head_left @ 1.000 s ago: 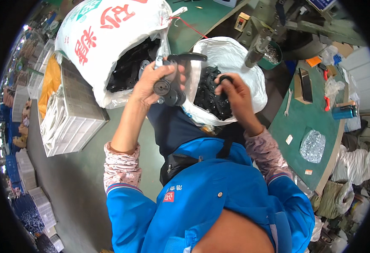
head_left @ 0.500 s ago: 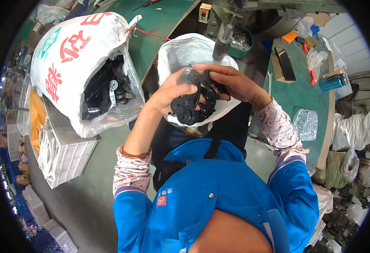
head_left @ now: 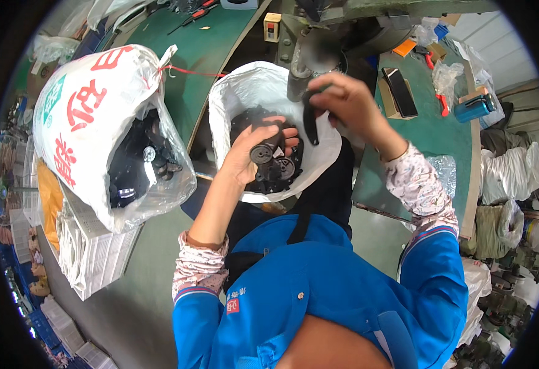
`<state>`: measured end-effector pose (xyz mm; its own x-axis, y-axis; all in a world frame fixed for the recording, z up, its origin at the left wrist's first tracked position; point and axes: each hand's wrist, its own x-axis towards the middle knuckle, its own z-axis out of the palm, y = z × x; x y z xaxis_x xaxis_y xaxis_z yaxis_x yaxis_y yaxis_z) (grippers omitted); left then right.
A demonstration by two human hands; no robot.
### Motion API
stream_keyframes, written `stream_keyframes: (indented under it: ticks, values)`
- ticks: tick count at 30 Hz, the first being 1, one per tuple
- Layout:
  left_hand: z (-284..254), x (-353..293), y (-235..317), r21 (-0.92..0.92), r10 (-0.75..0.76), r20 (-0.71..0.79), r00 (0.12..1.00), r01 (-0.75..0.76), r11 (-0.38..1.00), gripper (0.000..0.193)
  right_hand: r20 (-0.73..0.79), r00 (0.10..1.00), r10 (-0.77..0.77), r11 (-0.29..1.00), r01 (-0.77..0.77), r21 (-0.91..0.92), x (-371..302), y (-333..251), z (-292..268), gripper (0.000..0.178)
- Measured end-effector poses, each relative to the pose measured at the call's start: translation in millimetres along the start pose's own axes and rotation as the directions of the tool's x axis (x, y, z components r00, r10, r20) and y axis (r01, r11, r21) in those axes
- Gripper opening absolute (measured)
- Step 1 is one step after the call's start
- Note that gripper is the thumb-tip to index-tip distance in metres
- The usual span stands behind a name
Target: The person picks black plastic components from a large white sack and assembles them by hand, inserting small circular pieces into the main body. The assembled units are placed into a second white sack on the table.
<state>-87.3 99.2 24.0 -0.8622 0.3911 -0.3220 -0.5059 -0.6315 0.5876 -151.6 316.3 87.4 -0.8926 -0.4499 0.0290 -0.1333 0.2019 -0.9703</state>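
Observation:
My left hand [head_left: 247,147] holds black plastic parts with round, disc-like ends [head_left: 262,152] over a white sack [head_left: 223,101] that stands open in front of me. More black parts [head_left: 275,183] lie inside that sack. Raised at the sack's right side, my right hand [head_left: 354,109] pinches a curved black plastic piece [head_left: 310,126], held roughly upright beside the metal post of a machine [head_left: 299,83]. Motion blurs this hand a little. To the left, a big white bag with red markings [head_left: 85,117] gapes open, with black parts [head_left: 143,157] inside.
The machine's dark metal body [head_left: 368,37] stands just beyond the sack. A green bench [head_left: 429,135] on the right carries a phone [head_left: 398,92], a blue bottle [head_left: 473,108] and red-handled tools. White crates [head_left: 100,258] stand at lower left. A red string [head_left: 192,72] links bag and sack.
My hands have parted. The right has lifted away from the cluster with the curved black piece, toward the machine post. The left stays over the sack with parts in it. The view has shifted slightly.

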Motion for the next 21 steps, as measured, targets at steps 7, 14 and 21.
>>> stream_keyframes:
  ticks: [7, 14, 21]
  values:
    - [-9, 16, -9, -0.265, -0.020, -0.170, 0.985, -0.026, 0.964, 0.029, -0.118, 0.990, -0.079, 0.980, 0.098, 0.172, 31, -38, -32, 0.034]
    - [-4, 18, -8, -0.350, 0.047, -0.110, 0.993, -0.083, 0.933, 0.029, 0.032, 0.998, 0.051, 0.997, -0.049, -0.065, 57, -56, -31, 0.037]
    - [-14, 21, -10, -0.218, 0.141, -0.104, 0.985, -0.160, 0.963, 0.030, 0.099, 0.977, 0.188, 0.942, -0.207, 0.262, 26, -28, -16, 0.043]
